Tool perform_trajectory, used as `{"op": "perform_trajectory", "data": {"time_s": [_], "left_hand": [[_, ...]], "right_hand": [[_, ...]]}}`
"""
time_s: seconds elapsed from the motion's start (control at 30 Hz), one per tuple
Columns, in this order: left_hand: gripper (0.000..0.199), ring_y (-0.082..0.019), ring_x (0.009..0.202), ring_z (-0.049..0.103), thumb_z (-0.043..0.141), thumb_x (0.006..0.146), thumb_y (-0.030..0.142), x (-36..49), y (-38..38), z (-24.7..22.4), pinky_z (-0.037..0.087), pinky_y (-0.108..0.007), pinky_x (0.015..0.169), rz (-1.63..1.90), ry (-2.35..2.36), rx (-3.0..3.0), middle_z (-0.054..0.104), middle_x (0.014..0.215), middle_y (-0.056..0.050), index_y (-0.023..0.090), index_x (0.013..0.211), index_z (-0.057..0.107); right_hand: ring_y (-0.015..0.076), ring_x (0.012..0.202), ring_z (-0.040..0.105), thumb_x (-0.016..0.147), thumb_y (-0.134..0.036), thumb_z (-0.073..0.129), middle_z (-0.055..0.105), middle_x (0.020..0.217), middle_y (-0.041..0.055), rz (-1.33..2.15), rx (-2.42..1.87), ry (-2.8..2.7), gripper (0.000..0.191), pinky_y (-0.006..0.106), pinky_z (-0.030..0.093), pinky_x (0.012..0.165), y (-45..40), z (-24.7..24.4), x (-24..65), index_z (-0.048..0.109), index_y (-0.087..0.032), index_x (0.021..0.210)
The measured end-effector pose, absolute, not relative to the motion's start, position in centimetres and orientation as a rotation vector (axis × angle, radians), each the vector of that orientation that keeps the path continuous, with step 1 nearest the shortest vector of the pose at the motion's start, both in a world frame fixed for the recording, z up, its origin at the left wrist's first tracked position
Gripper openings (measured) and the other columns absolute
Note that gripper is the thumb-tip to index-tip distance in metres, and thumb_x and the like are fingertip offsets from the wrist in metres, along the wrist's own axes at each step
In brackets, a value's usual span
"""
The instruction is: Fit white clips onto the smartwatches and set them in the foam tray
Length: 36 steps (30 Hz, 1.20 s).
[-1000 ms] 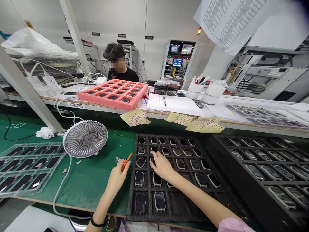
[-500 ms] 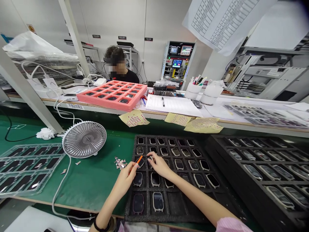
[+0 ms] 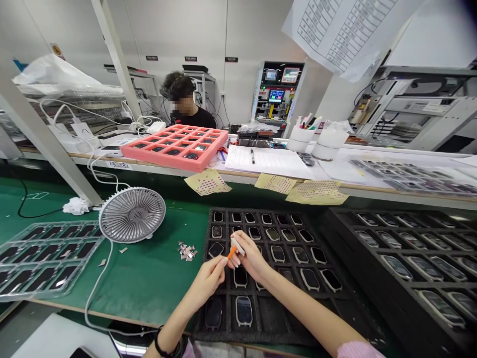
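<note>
My left hand [image 3: 209,279] pinches an orange stick-like tool [image 3: 233,251], its tip against a pale watch case [image 3: 237,246]. That case is held up, tilted, in the fingers of my right hand [image 3: 252,258]. Both hands are over a black foam tray [image 3: 270,313], whose compartments hold several watch faces. One watch with a light frame [image 3: 244,311] lies near the tray's front edge. Small pinkish pieces [image 3: 187,251] are heaped on the green mat left of the tray. The far side of the held case is hidden by my right hand.
A grey fan [image 3: 132,215] stands on the green mat, beside a clear tray of dark screens [image 3: 7,272]. Another black foam tray [image 3: 376,283] lies at the right. On the shelf are a pink foam tray [image 3: 201,161] and papers [image 3: 242,158]. A person [image 3: 196,117] sits beyond.
My right hand has lifted the watch case out of the tray. My left hand has moved right, bringing the orange tool against the case.
</note>
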<state>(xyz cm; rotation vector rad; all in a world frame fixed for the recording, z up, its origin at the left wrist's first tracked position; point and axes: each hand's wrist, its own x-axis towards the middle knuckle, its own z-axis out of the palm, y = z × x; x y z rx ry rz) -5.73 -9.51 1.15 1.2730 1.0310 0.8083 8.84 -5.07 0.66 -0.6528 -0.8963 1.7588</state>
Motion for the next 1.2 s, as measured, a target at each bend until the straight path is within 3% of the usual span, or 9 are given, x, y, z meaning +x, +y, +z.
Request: {"op": "perform_trajectory", "data": {"time_s": [0.17,0.27,0.4,0.5,0.6,0.77,0.97,1.07,1.2], "left_hand": [[0.050,-0.003,0.034,0.014,0.049,0.078,0.065,-5.6,-9.5,1.5,0.012,-0.017,0.032,0.812,1.003,1.231,0.028,0.043,0.012,0.016,0.079,0.057],[0.050,-0.002,0.033,0.014,0.051,0.077,0.067,-5.0,-9.7,1.0,0.013,-0.017,0.032,0.892,0.975,1.204,0.028,0.043,0.012,0.017,0.076,0.054],[0.049,-0.002,0.033,0.013,0.053,0.076,0.066,-4.9,-9.8,0.3,0.013,-0.016,0.031,0.915,0.947,1.156,0.028,0.043,0.013,0.017,0.076,0.052],[0.051,-0.002,0.032,0.013,0.053,0.075,0.068,-5.6,-9.5,0.4,0.014,-0.016,0.031,0.937,0.969,1.138,0.028,0.042,0.013,0.017,0.076,0.053],[0.051,-0.003,0.033,0.013,0.054,0.074,0.068,-6.3,-8.8,0.9,0.013,-0.016,0.032,1.011,1.036,1.122,0.024,0.042,0.013,0.017,0.073,0.052],[0.049,-0.003,0.036,0.017,0.062,0.071,0.064,-5.8,-8.3,1.4,0.010,-0.017,0.035,1.055,1.060,1.174,0.025,0.045,0.012,0.017,0.069,0.048],[0.045,-0.004,0.037,0.015,0.059,0.073,0.061,-7.5,-8.0,0.8,0.014,-0.019,0.037,1.081,1.147,1.119,0.023,0.047,0.013,0.020,0.070,0.043],[0.045,-0.006,0.041,0.028,0.056,0.073,0.062,-10.1,-7.3,0.0,0.024,-0.019,0.041,1.125,1.327,1.242,0.031,0.049,0.010,0.020,0.067,0.043],[0.043,-0.015,0.057,0.052,0.049,0.077,0.060,-12.7,-6.5,-1.2,0.038,-0.024,0.054,1.005,1.621,1.546,0.055,0.058,0.001,0.019,0.063,0.051]], "right_hand": [[0.0011,0.029,0.022,0.078,-0.041,0.068,0.045,0.049,-0.0111,1.895,-0.594,-0.794,0.029,0.017,0.017,0.034,-5.2,1.2,8.7,0.049,-0.020,0.072],[-0.0001,0.030,0.013,0.076,-0.039,0.070,0.042,0.049,-0.0128,2.016,-0.516,-0.645,0.027,0.018,0.022,0.035,-5.5,1.7,8.4,0.051,-0.020,0.074],[0.0005,0.032,0.012,0.075,-0.035,0.070,0.040,0.047,-0.0124,2.050,-0.499,-0.594,0.028,0.018,0.025,0.037,-5.6,2.0,8.3,0.049,-0.019,0.069],[0.0017,0.032,0.015,0.076,-0.035,0.068,0.039,0.045,-0.0108,2.014,-0.571,-0.595,0.031,0.020,0.018,0.035,-5.4,1.5,8.3,0.044,-0.020,0.064],[0.0035,0.033,0.021,0.074,-0.034,0.067,0.044,0.047,-0.0102,1.931,-0.663,-0.648,0.021,0.020,0.013,0.036,-5.5,0.9,8.2,0.050,-0.021,0.079],[0.0076,0.042,0.039,0.079,-0.041,0.061,0.053,0.060,-0.0069,1.739,-0.844,-1.022,0.030,0.019,0.022,0.041,-6.5,0.6,7.5,0.049,-0.026,0.101],[0.0145,0.069,0.052,0.084,-0.043,0.055,0.057,0.084,-0.0001,1.167,-0.994,-1.383,0.022,0.026,0.039,0.058,-5.0,0.1,9.7,0.050,-0.025,0.096],[0.0169,0.070,0.053,0.087,-0.038,0.049,0.056,0.079,-0.0002,0.935,-1.175,-1.550,0.017,0.031,0.041,0.066,-3.6,-1.0,11.4,0.050,-0.024,0.096],[0.0198,0.071,0.056,0.085,-0.028,0.049,0.058,0.076,0.0003,0.795,-1.334,-1.812,0.010,0.035,0.044,0.069,-3.1,-2.8,11.6,0.054,-0.023,0.092]]}}
